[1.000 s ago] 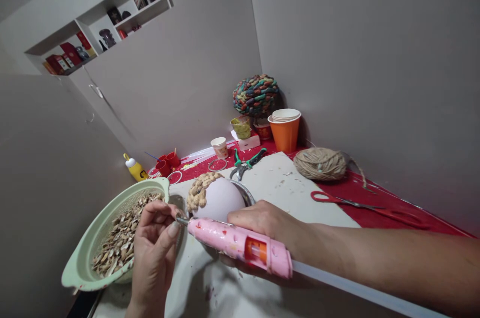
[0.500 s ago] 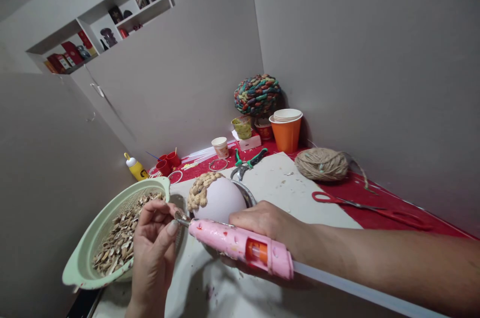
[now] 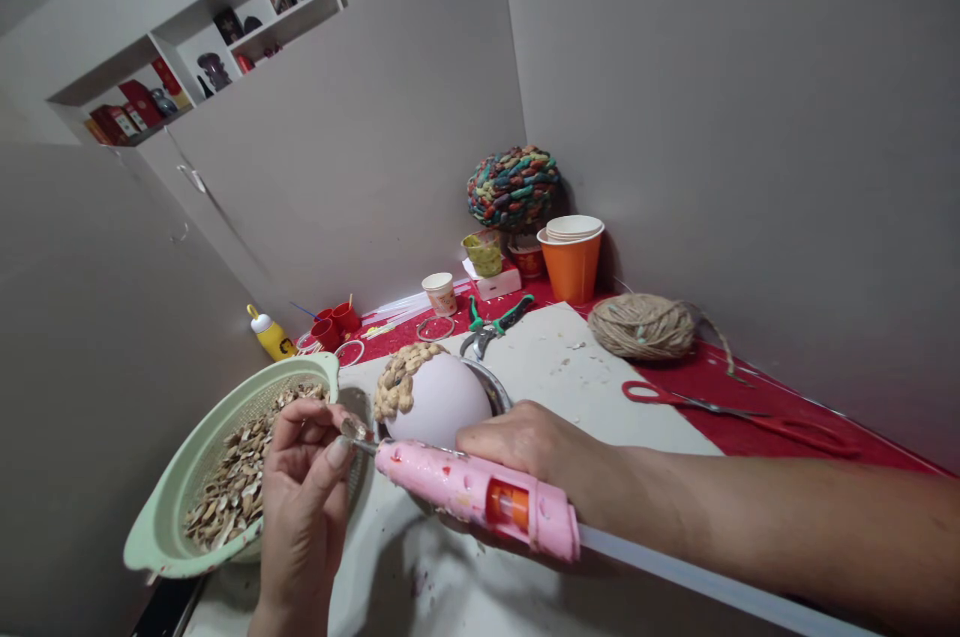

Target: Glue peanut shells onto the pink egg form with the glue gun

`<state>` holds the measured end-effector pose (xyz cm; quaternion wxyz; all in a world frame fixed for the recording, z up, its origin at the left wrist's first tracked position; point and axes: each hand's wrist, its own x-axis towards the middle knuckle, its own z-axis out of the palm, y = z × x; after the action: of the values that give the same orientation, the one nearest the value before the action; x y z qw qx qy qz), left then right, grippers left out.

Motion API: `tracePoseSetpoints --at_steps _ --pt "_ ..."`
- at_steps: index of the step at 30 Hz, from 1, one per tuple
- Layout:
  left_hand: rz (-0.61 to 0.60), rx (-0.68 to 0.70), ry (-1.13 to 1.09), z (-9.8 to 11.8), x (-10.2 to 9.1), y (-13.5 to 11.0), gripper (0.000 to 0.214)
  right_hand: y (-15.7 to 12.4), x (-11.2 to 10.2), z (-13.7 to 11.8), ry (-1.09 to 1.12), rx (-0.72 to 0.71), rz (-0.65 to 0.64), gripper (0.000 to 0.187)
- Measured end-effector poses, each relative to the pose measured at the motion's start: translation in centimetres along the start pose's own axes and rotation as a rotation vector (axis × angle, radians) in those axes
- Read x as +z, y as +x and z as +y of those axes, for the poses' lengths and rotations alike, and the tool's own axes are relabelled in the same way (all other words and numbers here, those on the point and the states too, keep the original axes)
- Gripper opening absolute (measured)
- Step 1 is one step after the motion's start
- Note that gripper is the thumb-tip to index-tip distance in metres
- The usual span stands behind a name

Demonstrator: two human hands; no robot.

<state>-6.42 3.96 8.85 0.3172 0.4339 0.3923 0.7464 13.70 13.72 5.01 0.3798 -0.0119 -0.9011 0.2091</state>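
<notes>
My right hand (image 3: 525, 442) grips a pink glue gun (image 3: 480, 497), its metal tip pointing left. The nozzle touches a small shell piece (image 3: 349, 429) pinched between the thumb and fingers of my left hand (image 3: 304, 497). Just behind the gun, a pale pink ball (image 3: 442, 402) rests in a metal bowl (image 3: 495, 387), with a patch of tan shells (image 3: 397, 382) stuck on its upper left. A white glue stick (image 3: 712, 587) trails from the back of the gun.
A green colander (image 3: 172, 527) full of shell pieces sits left. Red scissors (image 3: 720, 407), a twine ball (image 3: 641, 327), green pliers (image 3: 495, 322), an orange cup (image 3: 570, 267), a multicoloured woven ball (image 3: 514, 187), red cups (image 3: 334, 325) and a yellow bottle (image 3: 271, 337) lie behind. Walls close in on both sides.
My left hand has shifted slightly up with the shell piece at the gun tip. The glue gun has barely moved.
</notes>
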Motion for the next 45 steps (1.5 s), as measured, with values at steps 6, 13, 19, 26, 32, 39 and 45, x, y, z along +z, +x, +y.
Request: tracePoseSetpoints --at_steps 6,13,19,26,32,39,45 --pt "0.005 0.02 -0.012 -0.1 -0.07 0.01 0.028 0.23 -0.55 -0.48 0.03 0.008 -0.006 0.024" --pt "0.02 0.032 -0.022 -0.1 -0.14 -0.09 0.026 0.27 -0.55 -0.48 -0.01 -0.016 -0.002 0.023" --pt "0.038 0.038 -0.045 0.04 -0.14 -0.03 0.028 0.13 -0.68 -0.31 0.036 0.005 -0.036 0.02" --pt "0.054 0.005 -0.066 0.16 -0.05 0.05 0.029 0.07 -0.68 -0.33 0.015 0.0 -0.021 0.023" --pt "0.048 -0.018 -0.075 0.07 -0.21 -0.05 0.032 -0.02 -0.5 -0.09 0.036 -0.01 -0.007 0.022" --pt "0.037 -0.063 -0.127 0.29 -0.26 0.0 0.033 -0.12 -0.37 0.05 0.034 -0.008 -0.009 0.021" --pt "0.045 -0.074 -0.095 0.14 0.06 0.15 0.034 0.13 -0.6 -0.51 0.0 -0.045 -0.015 0.022"
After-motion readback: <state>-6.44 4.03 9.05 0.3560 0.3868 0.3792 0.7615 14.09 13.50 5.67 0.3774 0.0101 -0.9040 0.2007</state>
